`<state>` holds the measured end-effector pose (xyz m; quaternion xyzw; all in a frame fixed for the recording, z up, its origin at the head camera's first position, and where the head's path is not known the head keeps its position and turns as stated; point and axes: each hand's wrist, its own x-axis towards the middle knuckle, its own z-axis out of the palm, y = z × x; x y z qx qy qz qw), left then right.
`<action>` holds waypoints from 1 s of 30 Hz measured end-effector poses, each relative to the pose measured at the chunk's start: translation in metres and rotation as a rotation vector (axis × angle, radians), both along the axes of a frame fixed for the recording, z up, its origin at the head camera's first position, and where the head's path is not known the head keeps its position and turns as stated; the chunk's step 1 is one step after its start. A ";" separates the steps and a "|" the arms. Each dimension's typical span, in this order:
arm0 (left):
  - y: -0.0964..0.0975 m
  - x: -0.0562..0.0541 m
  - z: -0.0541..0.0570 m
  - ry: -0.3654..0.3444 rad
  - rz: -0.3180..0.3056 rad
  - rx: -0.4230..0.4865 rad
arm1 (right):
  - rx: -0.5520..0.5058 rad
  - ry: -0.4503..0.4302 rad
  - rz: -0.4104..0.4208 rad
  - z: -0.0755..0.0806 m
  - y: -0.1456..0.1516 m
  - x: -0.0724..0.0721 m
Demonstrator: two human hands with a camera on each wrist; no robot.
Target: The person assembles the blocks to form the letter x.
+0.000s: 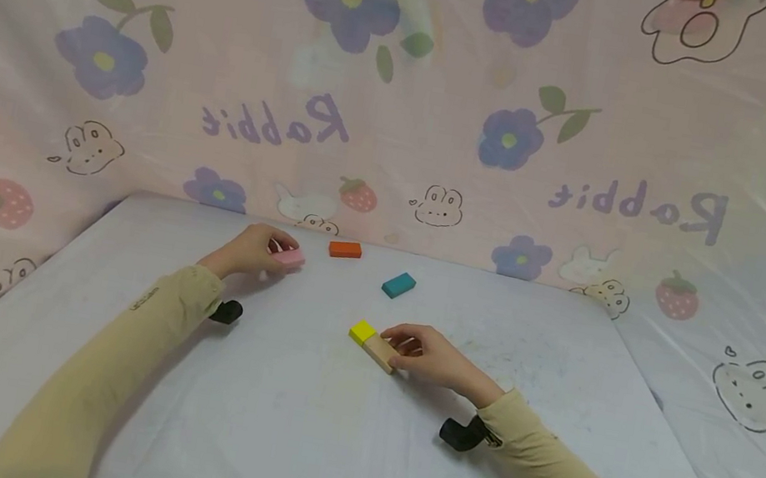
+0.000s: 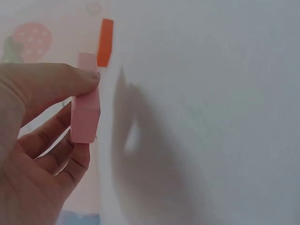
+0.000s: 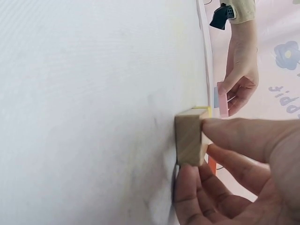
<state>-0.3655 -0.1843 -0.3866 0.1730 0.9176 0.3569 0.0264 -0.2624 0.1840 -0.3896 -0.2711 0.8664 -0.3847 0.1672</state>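
Observation:
My left hand (image 1: 255,249) pinches a pink block (image 2: 85,117) between thumb and fingers at the back left of the table. The left wrist view shows it raised off the white surface, with a hand shadow beside it. Toward the middle, my right hand (image 1: 435,359) grips a plain wooden block (image 1: 380,351) by its sides, thumb on one face and fingers on the other. At the far end of the wooden block sits a yellow block (image 1: 362,332), lined up with it end to end. In the right wrist view the wooden block (image 3: 188,140) lies low at the white surface.
An orange block (image 1: 346,250) lies near the back edge, just right of my left hand. Between the two hands, farther back, is a teal block (image 1: 399,285). A patterned curtain (image 1: 402,124) rises behind the white table (image 1: 288,443). Each wrist carries a black camera (image 1: 463,434).

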 end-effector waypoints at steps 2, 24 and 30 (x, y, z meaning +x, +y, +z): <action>0.002 0.004 0.004 0.005 -0.014 0.013 | -0.006 -0.004 -0.001 0.000 0.000 0.000; 0.033 0.049 0.014 0.049 -0.178 0.012 | -0.008 0.007 0.011 -0.003 0.002 -0.004; 0.047 0.061 0.015 0.024 -0.241 0.040 | -0.007 0.014 0.020 -0.003 0.002 -0.004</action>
